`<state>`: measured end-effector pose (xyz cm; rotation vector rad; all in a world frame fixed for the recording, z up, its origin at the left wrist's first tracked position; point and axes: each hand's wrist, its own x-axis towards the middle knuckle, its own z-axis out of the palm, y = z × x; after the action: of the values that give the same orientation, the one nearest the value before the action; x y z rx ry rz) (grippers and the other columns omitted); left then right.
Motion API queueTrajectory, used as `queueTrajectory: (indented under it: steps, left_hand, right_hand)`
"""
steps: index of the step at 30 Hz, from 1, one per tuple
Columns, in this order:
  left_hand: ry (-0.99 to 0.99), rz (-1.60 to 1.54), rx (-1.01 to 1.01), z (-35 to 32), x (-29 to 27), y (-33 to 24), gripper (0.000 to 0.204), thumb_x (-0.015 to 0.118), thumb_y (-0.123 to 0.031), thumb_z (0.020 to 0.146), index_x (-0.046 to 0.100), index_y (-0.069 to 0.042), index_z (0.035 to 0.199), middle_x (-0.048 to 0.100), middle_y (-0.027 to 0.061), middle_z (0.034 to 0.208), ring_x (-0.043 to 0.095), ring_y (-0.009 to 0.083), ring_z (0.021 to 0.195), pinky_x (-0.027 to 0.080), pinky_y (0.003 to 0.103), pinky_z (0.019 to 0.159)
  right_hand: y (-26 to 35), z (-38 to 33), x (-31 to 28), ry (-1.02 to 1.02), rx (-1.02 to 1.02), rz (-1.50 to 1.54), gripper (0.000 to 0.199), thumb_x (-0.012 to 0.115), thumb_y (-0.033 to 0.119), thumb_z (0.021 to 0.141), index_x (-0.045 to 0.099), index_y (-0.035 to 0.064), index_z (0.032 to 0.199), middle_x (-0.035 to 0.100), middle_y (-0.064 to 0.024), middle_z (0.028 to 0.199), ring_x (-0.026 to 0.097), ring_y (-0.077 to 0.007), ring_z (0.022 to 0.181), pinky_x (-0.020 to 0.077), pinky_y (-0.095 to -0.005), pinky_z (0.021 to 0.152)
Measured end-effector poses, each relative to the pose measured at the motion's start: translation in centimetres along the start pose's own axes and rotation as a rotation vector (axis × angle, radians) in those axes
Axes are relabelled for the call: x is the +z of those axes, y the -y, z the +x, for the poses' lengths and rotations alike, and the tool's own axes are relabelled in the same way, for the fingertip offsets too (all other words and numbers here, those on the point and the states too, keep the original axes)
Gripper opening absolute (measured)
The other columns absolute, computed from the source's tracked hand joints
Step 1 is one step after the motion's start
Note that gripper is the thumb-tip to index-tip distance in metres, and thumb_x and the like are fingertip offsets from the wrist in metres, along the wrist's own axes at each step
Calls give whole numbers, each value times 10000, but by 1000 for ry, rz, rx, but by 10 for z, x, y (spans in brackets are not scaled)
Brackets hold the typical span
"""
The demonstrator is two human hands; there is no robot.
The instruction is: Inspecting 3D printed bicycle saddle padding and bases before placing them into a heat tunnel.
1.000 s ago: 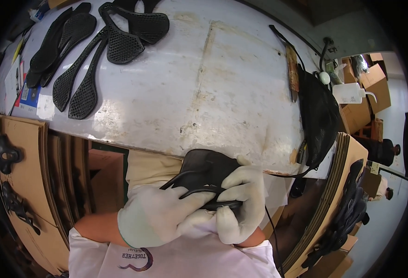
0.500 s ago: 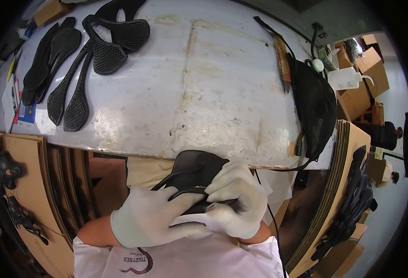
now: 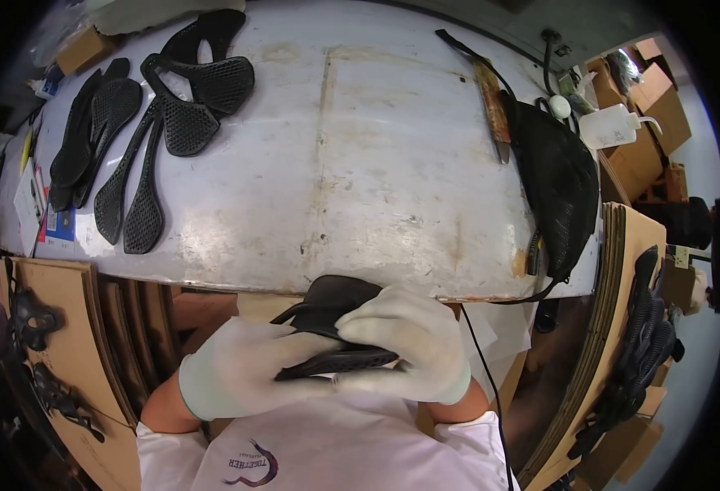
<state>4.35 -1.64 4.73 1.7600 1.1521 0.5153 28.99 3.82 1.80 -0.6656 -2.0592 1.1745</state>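
Observation:
Both my hands wear pale gloves and hold a black bicycle saddle [image 3: 339, 296] close to my chest, just off the table's near edge. From the left, my left hand [image 3: 253, 364] wraps round it, its fingers on the saddle's near part. My right hand [image 3: 405, 340] grips the right side, its fingertips pressed on the top surface and the thumb below. The saddle's smooth wide end points away toward the table. Much of its middle and underside is hidden by the gloves.
On the white table [image 3: 392, 164], black lattice saddle pads [image 3: 192, 131] lie far left. A black bag [image 3: 560, 188], a worn knife-like tool [image 3: 492, 102] and a white squeeze bottle [image 3: 609, 127] are at the right. Cardboard boxes [image 3: 69, 327] flank me; a black cable [image 3: 483, 376] hangs at right.
My hands and the saddle have shifted slightly left, and the saddle is tilted differently. My right fingers have moved along its surface. The view has shifted a little.

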Motion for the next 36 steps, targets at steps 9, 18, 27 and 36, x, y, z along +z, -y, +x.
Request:
queueTrajectory:
  steps: [9, 18, 27, 36]
  left_hand:
    - [59, 359, -66, -5, 17, -16, 325, 670, -322, 979, 717, -117, 1226, 650, 125, 944, 673, 273, 613, 558, 367, 526]
    - [-139, -102, -28, -10, 31, 18, 350, 805, -219, 877, 747, -20, 1159, 729, 159, 997, 722, 219, 699, 549, 319, 585]
    - [-168, -1294, -98, -26, 78, 63, 659, 932, -408, 753, 685, 107, 1083, 728, 230, 1053, 697, 213, 834, 542, 319, 746]
    - [-303, -419, 332, -3, 14, 21, 462, 947, -167, 689, 737, 26, 1052, 733, 183, 993, 711, 308, 928, 556, 389, 837]
  right_hand:
    - [2, -2, 5, -142, 36, -61, 447, 976, 296, 655, 746, 54, 952, 763, -73, 903, 706, -251, 762, 546, -359, 728]
    - [0, 7, 18, -283, 9, -25, 545, 941, 272, 739, 710, -14, 1142, 722, -129, 1035, 702, -297, 941, 551, -390, 838]
    - [-16, -14, 35, -321, 9, 400, 487, 754, 352, 937, 702, -121, 833, 724, -214, 771, 737, -363, 700, 619, -426, 676]
    - [-1, -10, 20, -126, -186, 28, 185, 833, 160, 782, 738, 7, 829, 724, -102, 741, 746, -293, 699, 620, -375, 678]
